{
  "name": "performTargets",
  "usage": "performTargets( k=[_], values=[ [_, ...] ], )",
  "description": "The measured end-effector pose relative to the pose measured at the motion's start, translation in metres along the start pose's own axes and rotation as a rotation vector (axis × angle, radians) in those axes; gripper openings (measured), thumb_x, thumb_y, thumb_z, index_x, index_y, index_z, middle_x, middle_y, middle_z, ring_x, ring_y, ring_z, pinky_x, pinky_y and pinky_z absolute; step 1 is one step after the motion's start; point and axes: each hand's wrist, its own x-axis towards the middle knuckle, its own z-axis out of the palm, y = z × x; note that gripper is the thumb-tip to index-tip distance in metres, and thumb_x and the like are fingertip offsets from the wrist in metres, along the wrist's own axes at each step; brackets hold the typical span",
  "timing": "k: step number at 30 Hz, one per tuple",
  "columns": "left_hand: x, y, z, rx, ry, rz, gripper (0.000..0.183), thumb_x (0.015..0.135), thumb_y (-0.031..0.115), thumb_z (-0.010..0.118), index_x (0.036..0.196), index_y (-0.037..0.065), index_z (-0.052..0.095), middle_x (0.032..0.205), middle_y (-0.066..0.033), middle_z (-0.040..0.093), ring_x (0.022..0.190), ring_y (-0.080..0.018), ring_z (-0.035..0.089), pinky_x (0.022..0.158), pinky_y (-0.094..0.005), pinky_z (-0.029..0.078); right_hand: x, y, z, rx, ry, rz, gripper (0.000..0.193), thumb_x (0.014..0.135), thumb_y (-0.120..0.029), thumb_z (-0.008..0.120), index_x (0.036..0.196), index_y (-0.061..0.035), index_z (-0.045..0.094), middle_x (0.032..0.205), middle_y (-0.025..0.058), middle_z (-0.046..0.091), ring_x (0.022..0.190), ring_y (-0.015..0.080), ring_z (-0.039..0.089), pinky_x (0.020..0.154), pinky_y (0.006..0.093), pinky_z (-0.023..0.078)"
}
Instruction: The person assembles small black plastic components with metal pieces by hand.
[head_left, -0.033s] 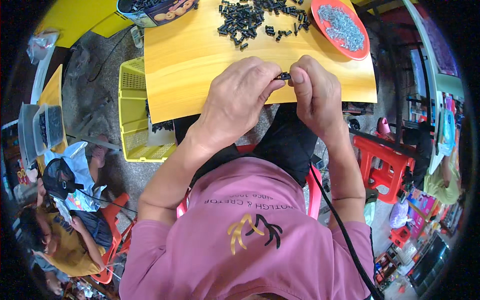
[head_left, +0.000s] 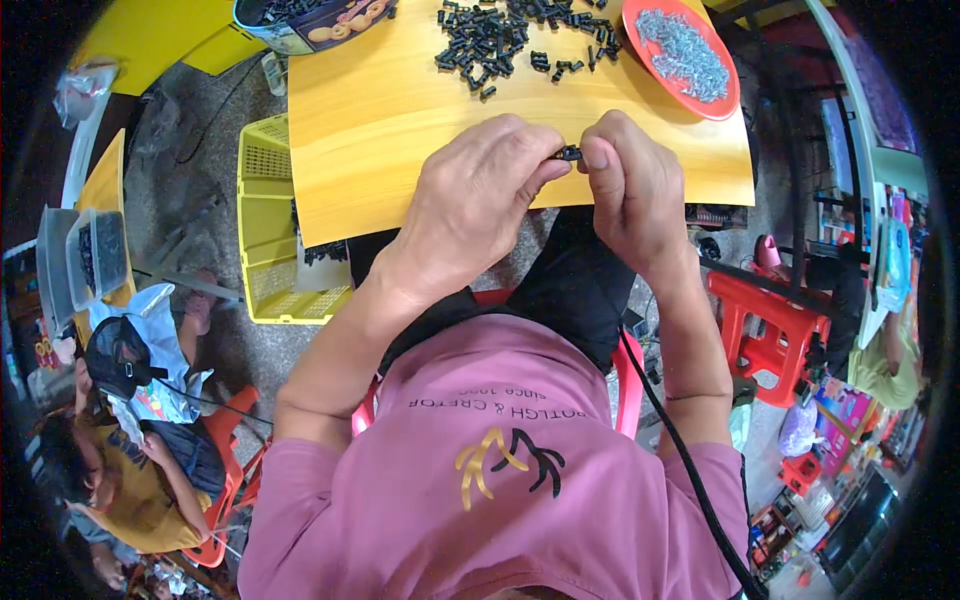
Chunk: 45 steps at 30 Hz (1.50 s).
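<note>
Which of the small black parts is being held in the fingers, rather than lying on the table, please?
The small black part pinched between the left hand and right hand; the pile of black parts lies loose on the yellow table.

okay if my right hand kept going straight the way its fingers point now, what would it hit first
Most likely the left hand. The right hand points its fingertips leftward at the small black part pinched between both hands, so that part comes first, then the left fingers right behind it. Depth is hard to judge here.

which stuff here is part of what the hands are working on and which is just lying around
In use: small black part pinched between left hand and right hand; pile of black parts; red plate of small metal pieces.

Lying about: yellow crate; red stool; tin.
</note>
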Motion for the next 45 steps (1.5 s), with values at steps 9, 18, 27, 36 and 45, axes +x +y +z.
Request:
performTargets(
  k=[9,18,27,36,45],
  values=[
    [0.01,0.006,-0.007,-0.346,-0.163,-0.339,0.015,0.082,0.007,0.068,0.091,0.001,0.058,0.075,-0.0125,0.056,0.064,-0.0299,0.058,0.056,-0.0365,0.045,0.007,0.007,-0.003,-0.055,0.04,-0.147,0.012,0.087,-0.007,0.062,0.083,-0.0011,0.052,0.069,0.013,0.05,0.059,0.0325,0.054,0.05,0.04,0.042],
    [0.009,0.001,-0.005,-0.122,-0.006,-0.095,0.02,0.077,0.005,0.072,0.095,0.004,0.063,0.088,-0.0103,0.059,0.069,-0.0239,0.058,0.06,-0.0327,0.047,-0.015,0.005,-0.006,0.702,0.046,0.536,0.038,0.101,-0.031,0.042,0.094,0.0011,0.062,0.079,0.0071,0.061,0.062,0.0127,0.055,0.058,0.026,0.045],
    [0.002,0.002,0.001,-0.305,0.006,-0.072,0.028,0.077,0.001,0.071,0.104,0.007,0.068,0.12,-0.0128,0.054,0.091,-0.0188,0.057,0.073,-0.0273,0.05,-0.04,0.004,0.016,1.526,-0.203,0.741,0.063,0.091,-0.058,0.048,0.114,-0.0003,0.056,0.092,0.0081,0.061,0.079,0.0157,0.058,0.07,0.0299,0.047],
    [0.002,0.013,-0.01,-0.293,-0.073,-0.185,0.027,0.075,0.0,0.07,0.101,0.005,0.066,0.12,-0.0122,0.055,0.093,-0.0213,0.059,0.076,-0.0313,0.051,-0.044,-0.018,0.025,1.967,-0.001,0.905,0.051,0.091,-0.048,0.055,0.123,-0.0083,0.05,0.112,0.003,0.056,0.099,0.0136,0.054,0.081,0.0314,0.045],
    [0.004,0.018,-0.012,-0.351,-0.133,-0.133,0.022,0.075,-0.001,0.069,0.095,0.006,0.065,0.103,-0.0109,0.062,0.093,-0.0252,0.062,0.078,-0.0325,0.051,-0.04,-0.031,0.023,1.785,0.035,0.802,0.058,0.086,-0.046,0.064,0.123,-0.0034,0.047,0.11,0.0053,0.055,0.104,0.0161,0.054,0.091,0.0357,0.044]
  ],
)
